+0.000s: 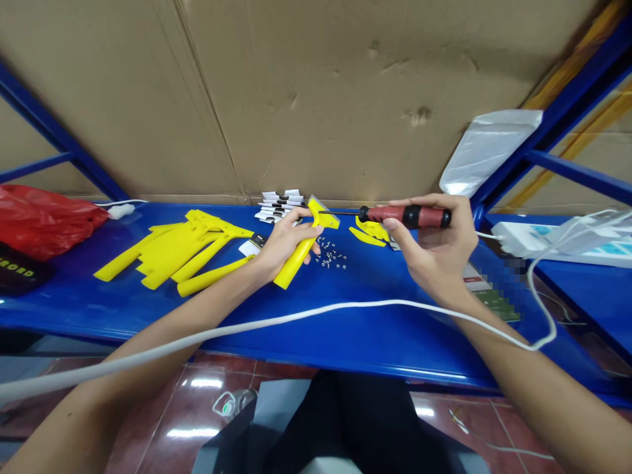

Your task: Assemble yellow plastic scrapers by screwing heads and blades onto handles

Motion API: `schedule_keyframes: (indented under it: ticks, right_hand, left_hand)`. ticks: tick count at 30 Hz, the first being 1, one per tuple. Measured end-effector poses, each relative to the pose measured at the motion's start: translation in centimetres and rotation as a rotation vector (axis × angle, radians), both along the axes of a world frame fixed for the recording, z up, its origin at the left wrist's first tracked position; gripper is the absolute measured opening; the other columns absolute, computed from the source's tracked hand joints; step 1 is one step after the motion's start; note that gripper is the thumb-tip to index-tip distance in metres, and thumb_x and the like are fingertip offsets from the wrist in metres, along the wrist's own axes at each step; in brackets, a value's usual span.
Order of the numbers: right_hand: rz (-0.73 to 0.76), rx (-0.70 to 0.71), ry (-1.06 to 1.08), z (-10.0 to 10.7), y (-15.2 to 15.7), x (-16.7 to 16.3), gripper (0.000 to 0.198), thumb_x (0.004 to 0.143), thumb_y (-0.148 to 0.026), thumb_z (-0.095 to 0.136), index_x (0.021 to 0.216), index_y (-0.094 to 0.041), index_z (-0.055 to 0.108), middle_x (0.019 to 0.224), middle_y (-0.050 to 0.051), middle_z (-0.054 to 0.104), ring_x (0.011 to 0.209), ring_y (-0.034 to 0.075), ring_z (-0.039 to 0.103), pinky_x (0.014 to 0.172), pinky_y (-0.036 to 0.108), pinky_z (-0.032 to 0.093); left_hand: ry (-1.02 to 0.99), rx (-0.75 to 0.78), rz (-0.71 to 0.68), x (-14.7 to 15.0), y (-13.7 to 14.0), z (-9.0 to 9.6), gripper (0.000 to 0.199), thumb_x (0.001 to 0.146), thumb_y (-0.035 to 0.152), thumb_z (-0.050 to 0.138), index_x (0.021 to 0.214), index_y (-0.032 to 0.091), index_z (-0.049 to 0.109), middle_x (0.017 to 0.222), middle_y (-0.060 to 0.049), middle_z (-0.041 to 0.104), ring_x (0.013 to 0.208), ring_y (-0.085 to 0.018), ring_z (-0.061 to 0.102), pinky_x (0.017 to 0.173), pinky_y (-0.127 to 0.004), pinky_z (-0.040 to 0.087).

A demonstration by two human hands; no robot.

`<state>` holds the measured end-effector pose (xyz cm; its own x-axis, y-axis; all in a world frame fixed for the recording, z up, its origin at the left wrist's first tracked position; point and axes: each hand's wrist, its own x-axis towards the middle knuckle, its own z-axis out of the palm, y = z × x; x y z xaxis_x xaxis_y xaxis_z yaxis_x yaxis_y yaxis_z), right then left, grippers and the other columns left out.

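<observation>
My left hand (282,241) is closed around a yellow scraper (295,262), its wide head tilted up and away from me, with a clear or metallic strip along the top edge. My right hand (442,243) grips a red and black screwdriver (388,214), held almost level. Its thin shaft points left and the tip meets the scraper's head; whether it sits in a screw is too small to tell. Small loose screws and nuts (330,255) lie scattered just right of the scraper. Behind the screwdriver are small yellow plastic pieces (370,232).
More yellow scraper handles (170,253) are piled on the blue table (345,336) at left. Folded white cards (280,205) stand at the back. A red plastic bag (47,220) sits far left, a power strip (577,243) far right. A white cable (276,320) crosses before my forearms.
</observation>
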<state>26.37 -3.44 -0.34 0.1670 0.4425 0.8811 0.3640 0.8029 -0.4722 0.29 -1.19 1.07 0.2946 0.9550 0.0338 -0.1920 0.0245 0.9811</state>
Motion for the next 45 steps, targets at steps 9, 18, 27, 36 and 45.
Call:
schedule_keyframes:
  ticks: [9,18,27,36,45]
  right_hand:
    - [0.201,-0.001,-0.003,0.3,0.4,-0.3,0.06,0.093,-0.05,0.091,0.136,-0.035,0.052,0.135,0.008,0.075,0.12,0.031,0.081,0.11,0.063,0.068]
    - [-0.065,-0.009,0.013,0.2,0.1,0.1,0.045,0.088,-0.049,0.098,0.109,-0.028,0.065,0.099,0.002,0.076,0.091,0.028,0.083,0.094,0.053,0.073]
    - [0.209,-0.005,-0.024,0.1,0.3,-0.5,0.061,0.09,-0.049,0.095,0.131,-0.033,0.052,0.125,0.007,0.08,0.115,0.032,0.084,0.107,0.063,0.069]
    - [0.13,0.032,-0.064,3.6,1.9,-0.9,0.063,0.09,-0.058,0.093,0.129,-0.035,0.05,0.125,0.007,0.075,0.114,0.033,0.083,0.108,0.065,0.069]
    - [0.181,0.003,-0.019,3.1,2.6,-2.2,0.056,0.094,-0.051,0.091,0.125,-0.034,0.049,0.107,0.001,0.079,0.102,0.029,0.085,0.099,0.058,0.072]
  left_hand:
    - [0.01,0.035,0.013,0.1,0.0,-0.3,0.045,0.084,0.025,0.091,0.114,0.023,0.058,0.095,-0.001,0.074,0.059,-0.013,0.072,0.043,-0.02,0.048]
    - [0.028,0.059,0.031,0.2,-0.1,-0.2,0.042,0.085,0.025,0.09,0.111,0.023,0.057,0.102,-0.002,0.077,0.06,-0.012,0.073,0.043,-0.018,0.046]
    - [0.011,0.074,0.042,0.2,-0.2,0.1,0.042,0.086,0.025,0.089,0.111,0.024,0.055,0.1,-0.002,0.076,0.058,-0.013,0.073,0.043,-0.02,0.047]
    - [-0.061,0.064,0.037,0.0,-0.3,0.2,0.05,0.082,0.027,0.093,0.112,0.025,0.053,0.097,0.001,0.074,0.058,-0.013,0.072,0.044,-0.019,0.048]
    - [-0.013,-0.002,0.054,-0.2,0.3,-0.1,0.043,0.086,0.024,0.087,0.112,0.025,0.053,0.095,-0.002,0.076,0.059,-0.014,0.072,0.043,-0.02,0.046]
